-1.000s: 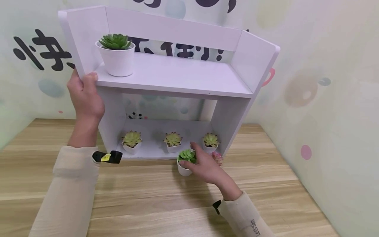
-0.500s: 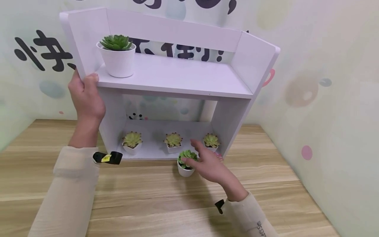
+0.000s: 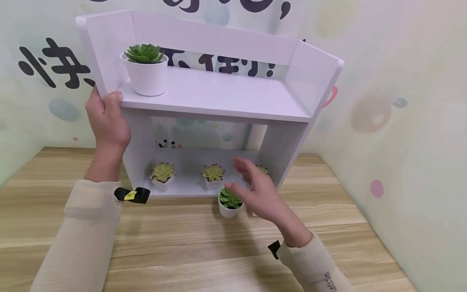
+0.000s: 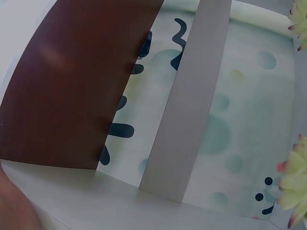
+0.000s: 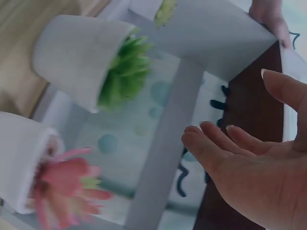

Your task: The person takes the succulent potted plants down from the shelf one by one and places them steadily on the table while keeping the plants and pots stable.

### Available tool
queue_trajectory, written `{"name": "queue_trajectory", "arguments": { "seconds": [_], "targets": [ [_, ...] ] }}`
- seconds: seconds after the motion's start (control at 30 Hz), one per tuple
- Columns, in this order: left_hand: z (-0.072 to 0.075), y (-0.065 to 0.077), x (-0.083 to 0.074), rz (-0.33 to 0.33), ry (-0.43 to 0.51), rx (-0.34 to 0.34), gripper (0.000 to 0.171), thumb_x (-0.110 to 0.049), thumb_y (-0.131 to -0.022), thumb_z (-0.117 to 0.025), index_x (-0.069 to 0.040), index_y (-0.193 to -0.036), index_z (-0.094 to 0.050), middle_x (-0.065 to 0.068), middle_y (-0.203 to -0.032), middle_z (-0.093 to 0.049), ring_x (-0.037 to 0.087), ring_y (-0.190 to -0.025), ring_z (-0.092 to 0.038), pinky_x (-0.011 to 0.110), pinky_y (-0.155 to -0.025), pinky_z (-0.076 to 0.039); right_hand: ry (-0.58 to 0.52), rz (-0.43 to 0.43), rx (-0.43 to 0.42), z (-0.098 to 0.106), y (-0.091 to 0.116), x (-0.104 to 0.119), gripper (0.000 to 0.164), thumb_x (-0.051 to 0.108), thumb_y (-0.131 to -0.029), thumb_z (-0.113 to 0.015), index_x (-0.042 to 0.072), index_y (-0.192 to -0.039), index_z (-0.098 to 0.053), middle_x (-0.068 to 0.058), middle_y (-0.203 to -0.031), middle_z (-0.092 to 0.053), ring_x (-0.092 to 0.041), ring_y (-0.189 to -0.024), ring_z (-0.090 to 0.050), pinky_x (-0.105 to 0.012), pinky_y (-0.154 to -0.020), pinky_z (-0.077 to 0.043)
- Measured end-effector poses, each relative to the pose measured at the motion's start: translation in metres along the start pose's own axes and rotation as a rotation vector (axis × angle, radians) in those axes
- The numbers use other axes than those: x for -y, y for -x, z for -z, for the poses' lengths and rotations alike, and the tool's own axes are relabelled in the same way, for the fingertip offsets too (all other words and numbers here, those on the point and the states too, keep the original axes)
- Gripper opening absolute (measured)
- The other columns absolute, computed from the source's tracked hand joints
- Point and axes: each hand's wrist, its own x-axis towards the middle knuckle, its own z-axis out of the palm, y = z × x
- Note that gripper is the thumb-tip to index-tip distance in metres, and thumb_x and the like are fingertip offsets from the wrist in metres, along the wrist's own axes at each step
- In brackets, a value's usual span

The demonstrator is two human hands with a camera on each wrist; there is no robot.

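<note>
My left hand (image 3: 109, 123) grips the left side panel of a white two-tier shelf (image 3: 215, 97), thumb at the edge of the upper board. My right hand (image 3: 262, 194) holds nothing, its fingers spread and slightly bent. It hovers beside a small green succulent in a white pot (image 3: 229, 211), which stands on the table before the shelf. In the right wrist view the fingers are apart from this pot (image 5: 79, 57) and from a pink succulent (image 5: 67, 184) in another white pot. My right hand mostly hides the pink plant in the head view.
A bigger potted succulent (image 3: 146, 75) stands at the left of the upper board. Pale yellow-green succulents in white pots sit below: one at left (image 3: 162, 176), one in the middle (image 3: 213, 176), one at right (image 3: 261, 169), partly hidden. A wood-grain table (image 3: 175, 251) meets patterned walls.
My right hand has drawn back from the green succulent, rising and shifting slightly right, and now covers the pink plant. My left hand keeps its grip on the shelf.
</note>
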Motion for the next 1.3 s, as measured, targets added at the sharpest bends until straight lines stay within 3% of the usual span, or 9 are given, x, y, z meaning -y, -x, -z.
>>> {"name": "queue_trajectory", "arguments": {
  "seconds": [0.4, 0.6, 0.93, 1.07, 1.3],
  "targets": [
    [-0.001, 0.001, 0.001, 0.013, 0.0, 0.002, 0.045, -0.024, -0.094, -0.036, -0.009, -0.127, -0.062, 0.004, -0.134, -0.065, 0.009, -0.116, -0.055, 0.026, -0.101, -0.037, -0.095, 0.174, -0.067, 0.009, -0.007, 0.042, 0.04, 0.019, -0.094, -0.071, 0.014, -0.133, -0.061, 0.001, -0.135, -0.065, -0.015, -0.125, -0.062, -0.028, -0.103, -0.05],
    [-0.001, 0.001, 0.0, 0.01, -0.021, -0.001, 0.046, -0.025, -0.095, -0.035, -0.009, -0.128, -0.062, 0.003, -0.135, -0.065, 0.008, -0.116, -0.055, 0.026, -0.101, -0.038, -0.057, 0.269, -0.06, 0.014, -0.014, 0.067, 0.041, 0.018, -0.093, -0.072, 0.013, -0.133, -0.062, 0.001, -0.132, -0.066, -0.011, -0.124, -0.062, -0.024, -0.103, -0.049],
    [0.002, 0.0, 0.001, 0.011, -0.014, -0.021, 0.045, -0.025, -0.094, -0.036, -0.009, -0.126, -0.063, 0.003, -0.134, -0.065, 0.009, -0.116, -0.055, 0.026, -0.1, -0.037, -0.035, 0.356, -0.071, 0.02, -0.039, 0.105, 0.042, 0.02, -0.094, -0.071, 0.011, -0.134, -0.061, 0.0, -0.137, -0.063, -0.01, -0.128, -0.058, -0.02, -0.107, -0.045],
    [0.002, 0.001, 0.002, -0.002, -0.005, -0.014, 0.046, -0.025, -0.094, -0.036, -0.01, -0.128, -0.063, 0.002, -0.135, -0.065, 0.009, -0.118, -0.055, 0.026, -0.101, -0.037, -0.003, 0.354, -0.092, 0.021, -0.05, 0.114, 0.045, 0.022, -0.094, -0.071, 0.011, -0.136, -0.06, 0.0, -0.141, -0.061, -0.008, -0.134, -0.054, -0.02, -0.109, -0.042],
    [-0.001, 0.0, 0.0, 0.0, -0.001, -0.016, 0.046, -0.024, -0.094, -0.036, -0.009, -0.128, -0.063, 0.004, -0.134, -0.065, 0.009, -0.115, -0.056, 0.026, -0.101, -0.038, 0.015, 0.209, -0.136, 0.018, -0.073, 0.129, 0.066, 0.036, -0.092, -0.072, 0.019, -0.15, -0.045, 0.009, -0.155, -0.047, -0.001, -0.144, -0.039, -0.021, -0.117, -0.032]
  ]
}}
